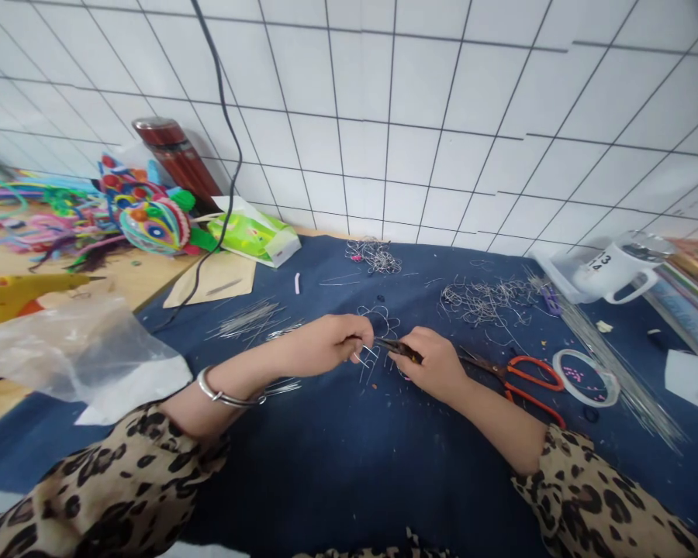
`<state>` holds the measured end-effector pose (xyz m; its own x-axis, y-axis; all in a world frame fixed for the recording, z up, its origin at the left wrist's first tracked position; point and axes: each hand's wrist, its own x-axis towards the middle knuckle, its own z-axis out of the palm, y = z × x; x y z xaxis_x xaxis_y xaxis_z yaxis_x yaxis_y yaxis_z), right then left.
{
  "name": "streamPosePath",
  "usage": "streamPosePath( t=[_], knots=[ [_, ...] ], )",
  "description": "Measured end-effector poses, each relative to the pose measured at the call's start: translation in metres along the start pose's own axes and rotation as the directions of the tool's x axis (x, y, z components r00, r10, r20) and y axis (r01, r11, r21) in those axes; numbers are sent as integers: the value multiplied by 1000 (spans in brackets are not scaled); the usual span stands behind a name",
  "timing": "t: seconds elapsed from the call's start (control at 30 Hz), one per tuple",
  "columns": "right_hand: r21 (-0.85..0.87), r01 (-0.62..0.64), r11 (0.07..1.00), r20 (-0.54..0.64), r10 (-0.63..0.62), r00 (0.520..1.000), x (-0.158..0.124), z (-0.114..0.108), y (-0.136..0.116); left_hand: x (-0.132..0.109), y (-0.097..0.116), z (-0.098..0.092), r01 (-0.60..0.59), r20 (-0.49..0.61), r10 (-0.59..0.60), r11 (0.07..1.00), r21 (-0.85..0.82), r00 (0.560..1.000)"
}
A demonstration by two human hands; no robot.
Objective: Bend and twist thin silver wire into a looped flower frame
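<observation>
Silver wire sits pinched in the closed fingertips of my left hand, over the blue cloth, its thin ends slanting down to the right. In this head view, my right hand is wrapped round dark pliers, their nose pointing left, just beside those fingertips — whether the tips bite the wire I cannot tell, and my left fingers hide its rest.
</observation>
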<state>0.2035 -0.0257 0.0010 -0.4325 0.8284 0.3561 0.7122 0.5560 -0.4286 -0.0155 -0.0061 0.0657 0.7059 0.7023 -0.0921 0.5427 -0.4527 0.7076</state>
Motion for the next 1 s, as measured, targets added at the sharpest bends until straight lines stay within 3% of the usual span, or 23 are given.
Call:
streamPosePath(
  t=[0.1, 0.3, 0.4, 0.53, 0.63, 0.8, 1.0],
  knots=[
    [-20, 17, 1000, 2, -17, 1000, -2, 2, 1, 0, 0, 8, 57, -50, -64, 990, -128, 997],
    [-144, 25, 989, 31, -21, 999, -6, 6, 5, -1, -3, 16, 29, -205, -59, 989, -145, 977],
    [-195, 67, 978, 54, -58, 997, -7, 6, 3, -2, -4, 15, 8, -284, -78, 971, -240, 956],
    [-225, 116, 967, 67, -104, 992, -8, 4, 1, -3, -9, 12, 6, -277, -131, 911, -412, 952],
    [-205, 44, 978, 20, -41, 999, -7, 1, 1, -4, -16, 10, 26, -236, -148, 890, -455, 960],
    [-70, -51, 996, -13, 51, 999, -5, -5, -5, -4, -21, 15, 19, -237, -106, 940, -342, 966],
    [153, -84, 985, 32, 80, 996, -3, -9, -22, -4, -6, 29, -36, -346, 15, 998, -56, 938]
  ],
)
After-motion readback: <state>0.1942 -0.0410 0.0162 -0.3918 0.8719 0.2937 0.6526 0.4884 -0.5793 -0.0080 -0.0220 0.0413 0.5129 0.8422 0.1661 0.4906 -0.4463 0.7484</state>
